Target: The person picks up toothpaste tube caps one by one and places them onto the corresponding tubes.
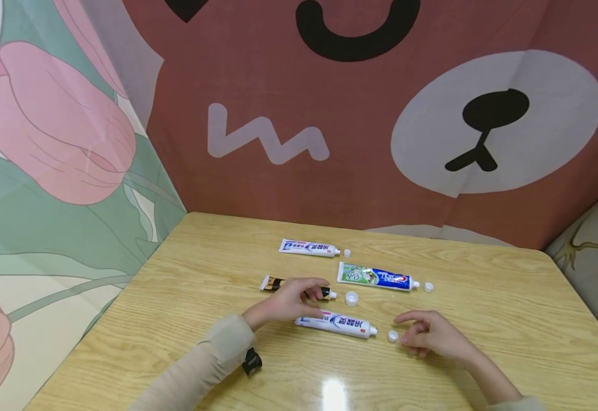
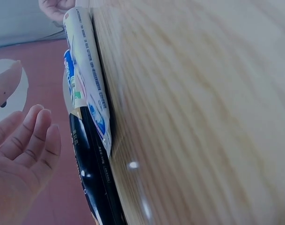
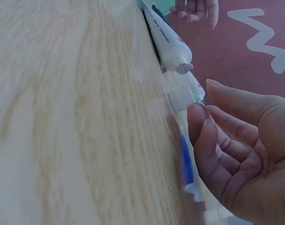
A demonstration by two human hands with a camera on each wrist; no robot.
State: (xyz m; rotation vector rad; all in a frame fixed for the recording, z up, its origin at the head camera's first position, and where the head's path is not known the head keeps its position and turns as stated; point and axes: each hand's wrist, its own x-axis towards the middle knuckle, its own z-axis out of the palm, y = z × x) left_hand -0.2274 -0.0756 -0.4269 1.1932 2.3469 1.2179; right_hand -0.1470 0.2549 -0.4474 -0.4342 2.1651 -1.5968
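My left hand (image 1: 291,299) hovers over a black toothpaste tube (image 1: 324,293) and the nearest white toothpaste tube (image 1: 336,324), covering part of both. Its fingers (image 2: 32,140) look relaxed in the left wrist view, with nothing between them. At the right, my right hand (image 1: 435,337) is held loosely curved beside a small white cap (image 1: 392,336) that sits in front of the white tube's uncapped nozzle (image 1: 373,331). In the right wrist view the fingertips are right at this cap (image 3: 181,99), thumb apart from it.
Behind lie a green-and-blue toothpaste tube (image 1: 378,277) with its cap (image 1: 429,287) and another white tube (image 1: 309,248) with its cap (image 1: 347,253). A larger white cap (image 1: 351,298) is by the black tube's nozzle. A small black object (image 1: 251,362) shows by the left sleeve.
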